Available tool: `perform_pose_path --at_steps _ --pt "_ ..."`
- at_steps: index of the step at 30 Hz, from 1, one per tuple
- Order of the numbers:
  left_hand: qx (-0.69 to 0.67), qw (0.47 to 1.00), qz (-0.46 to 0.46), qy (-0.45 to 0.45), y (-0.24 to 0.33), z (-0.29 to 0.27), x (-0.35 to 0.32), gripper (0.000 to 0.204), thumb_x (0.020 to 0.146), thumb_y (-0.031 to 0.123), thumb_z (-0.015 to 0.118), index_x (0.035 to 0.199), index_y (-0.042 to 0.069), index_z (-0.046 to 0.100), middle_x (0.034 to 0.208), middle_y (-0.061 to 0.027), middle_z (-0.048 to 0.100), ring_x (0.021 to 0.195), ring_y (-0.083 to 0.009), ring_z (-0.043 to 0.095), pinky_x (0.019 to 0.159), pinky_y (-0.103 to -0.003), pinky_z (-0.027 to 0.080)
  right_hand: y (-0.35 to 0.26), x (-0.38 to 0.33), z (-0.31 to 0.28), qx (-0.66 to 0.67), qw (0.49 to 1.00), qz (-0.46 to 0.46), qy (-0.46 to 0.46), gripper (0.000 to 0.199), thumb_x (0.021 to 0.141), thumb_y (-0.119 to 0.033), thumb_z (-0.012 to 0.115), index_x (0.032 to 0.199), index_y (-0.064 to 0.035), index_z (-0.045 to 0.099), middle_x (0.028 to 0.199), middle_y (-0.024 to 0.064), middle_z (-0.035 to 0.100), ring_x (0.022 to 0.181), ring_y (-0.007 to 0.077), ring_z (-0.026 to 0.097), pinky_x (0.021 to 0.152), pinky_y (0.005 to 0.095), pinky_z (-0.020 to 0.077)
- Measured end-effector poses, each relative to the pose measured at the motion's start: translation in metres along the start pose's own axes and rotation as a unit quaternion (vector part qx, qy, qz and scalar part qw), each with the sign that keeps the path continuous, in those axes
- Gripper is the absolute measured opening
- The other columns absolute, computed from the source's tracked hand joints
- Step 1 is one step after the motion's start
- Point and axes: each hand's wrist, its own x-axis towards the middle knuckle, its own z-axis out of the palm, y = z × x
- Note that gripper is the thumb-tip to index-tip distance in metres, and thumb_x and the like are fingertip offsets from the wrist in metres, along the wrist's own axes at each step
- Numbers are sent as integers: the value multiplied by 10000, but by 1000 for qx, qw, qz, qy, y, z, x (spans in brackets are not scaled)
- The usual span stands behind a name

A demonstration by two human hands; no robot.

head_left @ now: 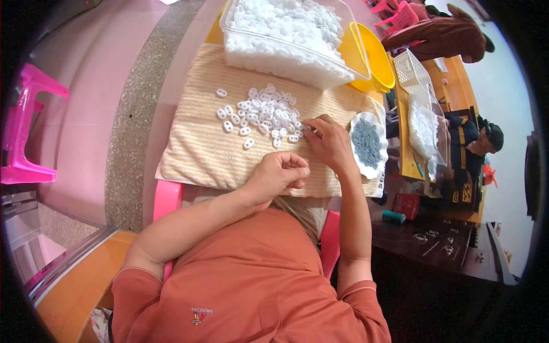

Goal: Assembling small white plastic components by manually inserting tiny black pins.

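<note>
A loose pile of small white oval plastic pieces with two holes each (269, 108) lies on a striped yellow towel (200, 137). My right hand (330, 143) is at the pile's right edge, its thumb and fingertips brought together beside the nearest pieces. Whatever is between those fingertips is too small to make out. Closer to my body, my left hand (277, 176) hovers over the towel's near edge with fingers curled and thumb pressed to them. Its grip hides whatever it holds, if anything. Right of my right hand sits a white scalloped dish (382, 153) of tiny dark grey pieces (366, 142).
A clear plastic tub (286, 71) heaped with white pieces stands at the towel's far side, beside a yellow basin (377, 60). Pink stools stand at left (34, 126) and far right (400, 17). Other people (483, 140) are at the right, near another table with a white basket (409, 71).
</note>
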Motion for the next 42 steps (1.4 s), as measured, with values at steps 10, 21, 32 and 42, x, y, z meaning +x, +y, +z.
perform_pose_path --at_steps 10,21,32,42 --pt "4 1000 13 -15 1 3 -2 124 860 108 687 953 67 617 834 22 593 685 -75 589 645 -238 546 -7 2 5 71 996 -54 0 222 796 -161 685 1012 -110 690 1006 103 643 807 296 650 717 365 510" --pt "-8 999 24 -35 -1 1 -1 139 865 94 678 960 35 596 803 2 586 669 -76 571 610 -236 515 -19 18 10 -4 994 -110 -12 222 756 -173 723 970 -116 705 966 90 645 770 295 642 690 366 511" --pt "-10 999 28 -40 -6 -2 4 109 866 59 658 948 11 605 832 -21 599 704 -80 577 638 -233 539 -32 22 -2 41 995 -85 -11 205 757 -140 721 953 -84 701 962 98 643 754 278 637 681 365 507" --pt "-5 999 34 -40 -7 -1 4 166 867 97 665 997 6 616 825 -13 609 682 -78 576 627 -237 514 -30 24 -1 -45 992 -93 -71 186 818 -199 651 963 -94 700 922 124 646 863 326 628 756 407 497"
